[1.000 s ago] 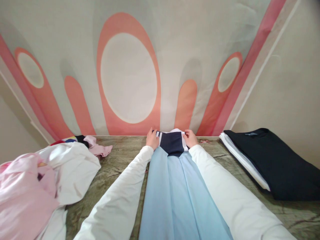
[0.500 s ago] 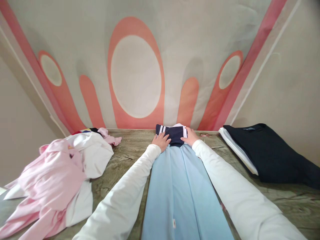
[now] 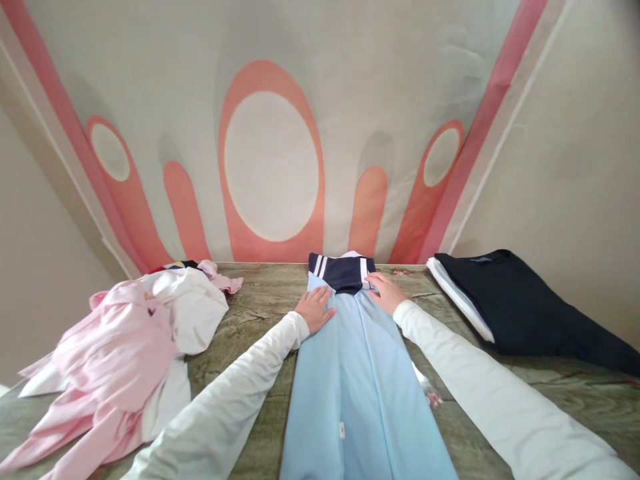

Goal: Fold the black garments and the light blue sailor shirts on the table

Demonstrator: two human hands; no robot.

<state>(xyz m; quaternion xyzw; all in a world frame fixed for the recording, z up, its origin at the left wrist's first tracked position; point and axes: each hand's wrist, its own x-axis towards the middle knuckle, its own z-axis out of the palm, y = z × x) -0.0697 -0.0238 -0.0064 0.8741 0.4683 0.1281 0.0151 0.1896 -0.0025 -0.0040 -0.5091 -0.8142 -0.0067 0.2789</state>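
A light blue garment (image 3: 370,400) with a navy sailor collar (image 3: 343,273) lies lengthwise in front of me, its sides folded toward the middle. White stripes cross the collar, which is at the far end. My left hand (image 3: 315,309) rests flat on the blue cloth just below the collar's left side, fingers stretched out. At the collar's right edge, my right hand (image 3: 386,293) has its thumb and fingertips on the striped corner, pinching the cloth there. A small white tag shows on the garment's lower part.
A loose heap of clothes lies at left, with a pink garment (image 3: 117,347) over a white one (image 3: 200,313). At right, a folded black garment (image 3: 520,303) covers a white folded one (image 3: 463,300). Beneath is a wood-patterned tabletop (image 3: 260,303), ending at a wall.
My left hand has slid off the collar, toward me, onto the blue cloth. My right hand has come slightly nearer along the collar's right edge. The collar now lies flatter and more spread. My view tilted slightly.
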